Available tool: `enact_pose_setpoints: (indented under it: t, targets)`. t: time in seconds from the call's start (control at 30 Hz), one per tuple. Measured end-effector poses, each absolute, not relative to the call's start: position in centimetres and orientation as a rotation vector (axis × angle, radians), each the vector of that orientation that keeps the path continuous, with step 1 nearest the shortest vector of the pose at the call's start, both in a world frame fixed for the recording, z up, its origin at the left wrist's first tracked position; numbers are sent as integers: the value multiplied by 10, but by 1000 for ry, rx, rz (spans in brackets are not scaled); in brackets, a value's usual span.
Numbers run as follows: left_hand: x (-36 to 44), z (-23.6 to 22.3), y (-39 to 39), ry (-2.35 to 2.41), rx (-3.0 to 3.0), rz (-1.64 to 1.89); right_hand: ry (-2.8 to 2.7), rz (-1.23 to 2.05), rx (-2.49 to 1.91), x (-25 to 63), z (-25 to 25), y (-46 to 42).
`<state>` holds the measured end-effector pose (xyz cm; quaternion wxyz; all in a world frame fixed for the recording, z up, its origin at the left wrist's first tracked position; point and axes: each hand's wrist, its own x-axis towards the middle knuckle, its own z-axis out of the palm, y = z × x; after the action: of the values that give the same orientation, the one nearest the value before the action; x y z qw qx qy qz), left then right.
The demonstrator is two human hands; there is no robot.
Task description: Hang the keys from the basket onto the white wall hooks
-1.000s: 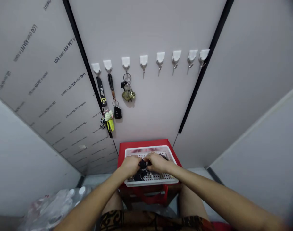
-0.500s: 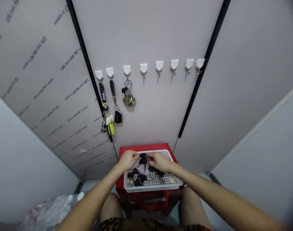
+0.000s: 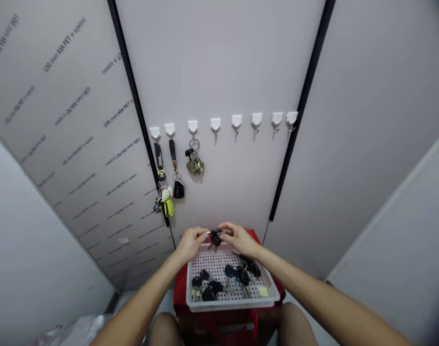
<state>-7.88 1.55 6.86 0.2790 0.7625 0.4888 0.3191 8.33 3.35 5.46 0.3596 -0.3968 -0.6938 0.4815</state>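
Above the far edge of a white perforated basket [image 3: 205, 305], both hands hold one bunch of black-headed keys [image 3: 215, 239]. My left hand [image 3: 191, 243] pinches a thin metal blade at the bunch's left side. My right hand [image 3: 239, 239] has thumb and fingers closed on a black key head at the right. Inside the basket lie more black-headed keys, one group [image 3: 209, 288] at the left and another group [image 3: 243, 274] at the right. A small yellow piece [image 3: 263, 291] rests near the basket's right front corner.
A row of several white hooks [image 3: 236, 121] runs across the wall. From the three leftmost hang a black strap with a yellow-green fob [image 3: 168, 207], a black car key [image 3: 178, 189] and a bronze-coloured charm with keys [image 3: 195, 166]. Red cloth [image 3: 181, 288] lies under the basket.
Both hands have lifted the bunch of keys up out of the basket toward its far edge. The view has shifted, so the hooks and hanging keys appear lower.
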Motion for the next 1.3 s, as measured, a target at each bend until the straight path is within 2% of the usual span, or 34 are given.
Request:
enact_pose_setpoints:
  t: [0.27,0.53,0.77,1.0,1.3]
  targets:
    - [-80,80,18,1241,1975,1043,-1801,1272,-965,87,85,32]
    - [-74,86,19,1278,1935,1237,-1716,1500,-894,81,94,28]
    - [-85,93,22,1395,2055,1437,-1736,1264,-1056,87,116,33]
    - [-60,126,29,1355,2163,1531,-1879,762,-1082,93,182,52]
    - [-28,206,51,1357,2246,1734,-1514,784,-915,71,266,86]
